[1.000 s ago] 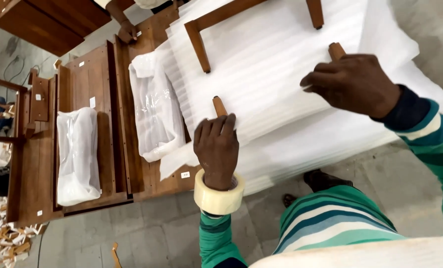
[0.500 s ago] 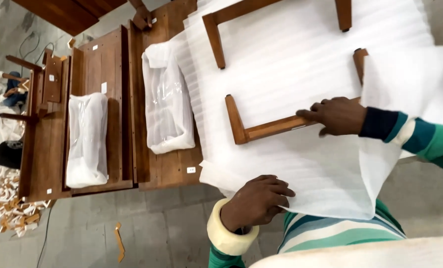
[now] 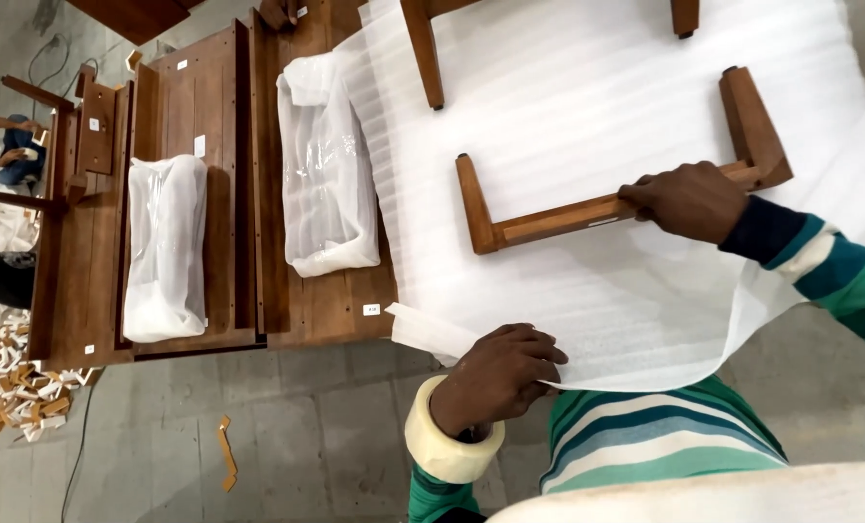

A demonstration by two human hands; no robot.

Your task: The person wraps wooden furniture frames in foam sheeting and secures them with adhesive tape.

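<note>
Foam sheet (image 3: 587, 126): white, ribbed; we see it spread over the counter (image 3: 316, 310).
Wooden frame (image 3: 607, 199): lies on the foam, legs pointing away from us.
Right hand (image 3: 689, 199): our grip closed on the frame's rail.
Left hand (image 3: 500, 378): fingers pinching the foam's near edge; tape roll (image 3: 447, 450) around the wrist.
Bagged bundles (image 3: 326, 165): on wooden panels, left of the foam.

Two hands (image 3: 498, 380) (image 3: 686, 199) – two plastic-wrapped bundles (image 3: 164, 247) (image 3: 327, 174) – one tape roll (image 3: 449, 447).
</note>
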